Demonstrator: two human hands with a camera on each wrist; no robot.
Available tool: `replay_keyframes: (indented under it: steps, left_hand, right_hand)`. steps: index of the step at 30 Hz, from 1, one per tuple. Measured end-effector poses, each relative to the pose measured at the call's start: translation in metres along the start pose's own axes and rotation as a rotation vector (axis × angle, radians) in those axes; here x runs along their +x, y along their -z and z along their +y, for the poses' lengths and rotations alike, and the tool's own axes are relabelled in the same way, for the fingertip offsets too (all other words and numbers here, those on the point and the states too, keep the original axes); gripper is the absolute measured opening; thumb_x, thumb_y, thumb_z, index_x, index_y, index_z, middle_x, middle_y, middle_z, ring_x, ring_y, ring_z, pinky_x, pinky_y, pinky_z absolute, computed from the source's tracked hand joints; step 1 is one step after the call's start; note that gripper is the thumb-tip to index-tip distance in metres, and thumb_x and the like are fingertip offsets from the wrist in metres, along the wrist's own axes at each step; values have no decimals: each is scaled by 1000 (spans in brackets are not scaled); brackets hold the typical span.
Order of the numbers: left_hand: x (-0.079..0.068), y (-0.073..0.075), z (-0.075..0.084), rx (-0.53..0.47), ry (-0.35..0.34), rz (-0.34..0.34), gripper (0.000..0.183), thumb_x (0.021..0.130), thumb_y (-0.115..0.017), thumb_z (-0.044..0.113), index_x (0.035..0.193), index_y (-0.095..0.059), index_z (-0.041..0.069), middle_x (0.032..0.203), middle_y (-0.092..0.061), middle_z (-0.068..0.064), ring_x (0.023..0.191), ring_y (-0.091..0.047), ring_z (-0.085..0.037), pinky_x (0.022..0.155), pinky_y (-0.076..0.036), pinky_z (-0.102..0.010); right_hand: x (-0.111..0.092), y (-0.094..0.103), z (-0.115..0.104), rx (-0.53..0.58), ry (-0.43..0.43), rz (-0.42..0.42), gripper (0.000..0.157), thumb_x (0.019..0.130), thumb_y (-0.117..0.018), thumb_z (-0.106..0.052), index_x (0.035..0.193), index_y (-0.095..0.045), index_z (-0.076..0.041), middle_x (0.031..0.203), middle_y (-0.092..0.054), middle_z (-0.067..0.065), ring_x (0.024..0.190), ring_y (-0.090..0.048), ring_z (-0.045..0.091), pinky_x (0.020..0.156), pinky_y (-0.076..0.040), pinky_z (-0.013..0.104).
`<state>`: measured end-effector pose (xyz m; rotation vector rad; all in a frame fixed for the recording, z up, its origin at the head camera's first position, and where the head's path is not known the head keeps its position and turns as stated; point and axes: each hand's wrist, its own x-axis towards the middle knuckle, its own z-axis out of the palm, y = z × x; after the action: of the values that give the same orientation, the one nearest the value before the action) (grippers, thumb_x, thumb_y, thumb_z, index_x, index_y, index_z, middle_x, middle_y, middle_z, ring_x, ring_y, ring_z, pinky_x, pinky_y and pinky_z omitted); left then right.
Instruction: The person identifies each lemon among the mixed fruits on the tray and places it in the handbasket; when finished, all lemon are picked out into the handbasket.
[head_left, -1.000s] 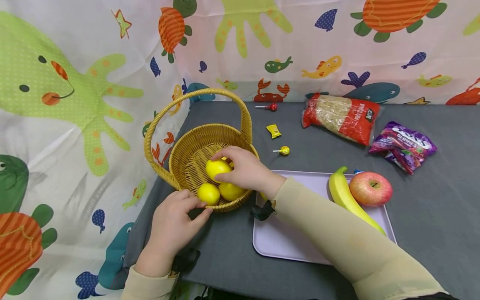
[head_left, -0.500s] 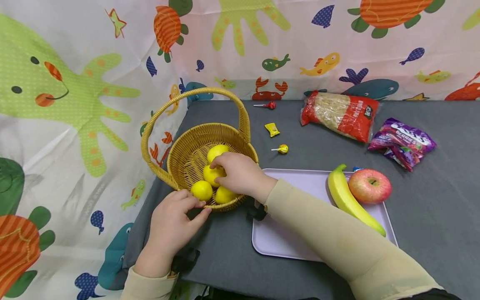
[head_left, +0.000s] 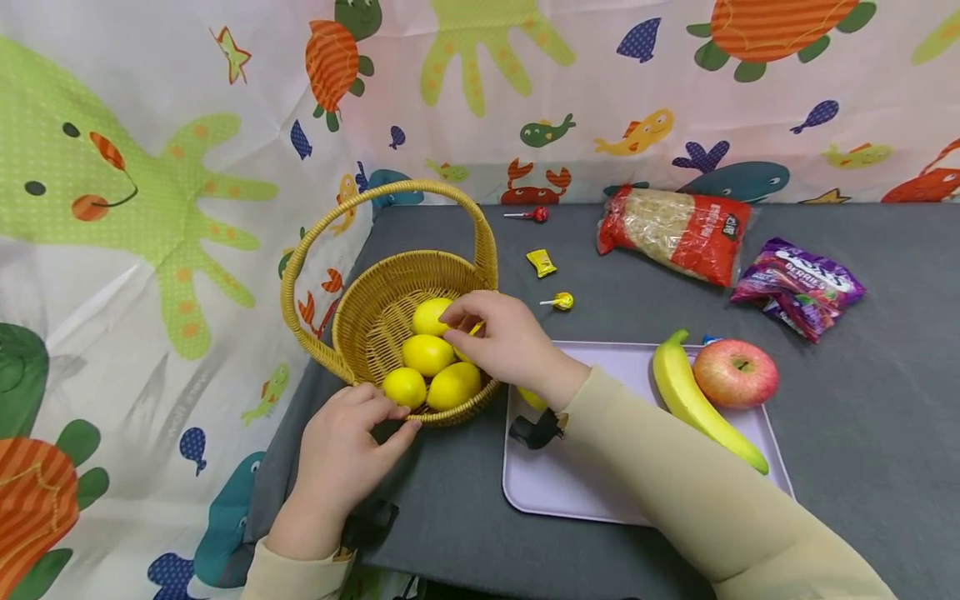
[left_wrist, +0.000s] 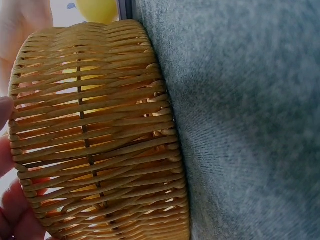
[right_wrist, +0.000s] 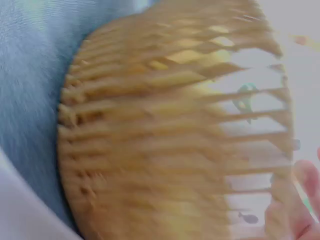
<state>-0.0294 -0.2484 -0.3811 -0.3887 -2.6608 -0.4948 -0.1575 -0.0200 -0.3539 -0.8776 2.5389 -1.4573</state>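
Observation:
A woven basket (head_left: 416, 262) with a tall handle stands at the left of the table. Several lemons (head_left: 453, 386) lie together in its near right part. My left hand (head_left: 348, 450) grips the near rim, thumb outside and fingers inside; the left wrist view shows fingers (left_wrist: 20, 210) at the weave. Over the right rim hovers my right hand (head_left: 510, 342), fingers loosely bent, holding nothing, close above the lemons and partly hiding one. Another yellow fruit (head_left: 531, 397) on the lilac tray (head_left: 540, 487) is mostly hidden behind my right wrist.
A banana (head_left: 697, 404) and an apple (head_left: 735, 373) lie on the tray's right side. Behind are a red lollipop (head_left: 538, 214), a yellow-wrapped candy (head_left: 542, 263), a yellow lollipop (head_left: 562, 301), a red-and-clear food bag (head_left: 675, 233) and a purple candy bag (head_left: 798, 287).
My right hand lowered a lemon among the others, let it go and has drawn back to the right. Lemons in the basket have shifted. The left hand stays on the rim.

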Motion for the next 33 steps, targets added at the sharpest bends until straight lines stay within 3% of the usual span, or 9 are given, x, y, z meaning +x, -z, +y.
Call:
replay_keyframes:
  steps: [5,10,14,20,25,33]
  left_hand:
    - [-1,1,1,1,-2,-7,17,78,-86,35,81,-75,24,82,-62,12,75,-54,-8,64,-48,-30]
    - [-1,0,1,0,-2,-14,16,79,-86,36,82,-75,25,82,-62,13,74,-53,-7,63,-48,-30]
    - [-1,1,-1,6,-5,-5,16,78,-87,35,81,-75,24,82,-62,13,76,-56,-8,64,-50,-31]
    - [0,0,0,6,-6,-12,16,78,-86,36,82,-76,24,82,-63,11,75,-56,-9,64,-50,-31]
    - [0,0,1,1,17,-28,16,79,-86,36,82,-75,24,81,-64,10,73,-52,-8,62,-47,-30]
    - [0,0,1,3,10,-23,16,79,-85,37,82,-75,25,81,-62,11,74,-53,-8,62,-47,-30]
  right_hand:
    - [-20,34,7,84,-110,30,14,96,-70,-24,111,-71,-23,105,-67,-7,97,-60,15,86,-52,38]
    - [-46,53,26,-16,-202,-25,22,95,-72,-26,116,-71,-20,110,-68,-3,102,-60,19,89,-51,41]
    - [-64,51,41,-133,-212,-107,31,91,-76,-29,120,-70,-20,117,-66,-1,106,-61,21,89,-52,42]
    - [-78,41,52,-260,-127,-146,41,84,-83,-31,120,-69,-19,116,-61,-2,96,-60,18,85,-51,38]
    - [-81,38,54,-269,-114,-155,47,82,-85,-29,123,-66,-20,120,-60,-1,99,-58,19,88,-49,40]
    - [-81,39,59,-222,-126,-130,41,79,-83,-24,115,-64,-21,117,-59,0,101,-58,21,89,-49,41]
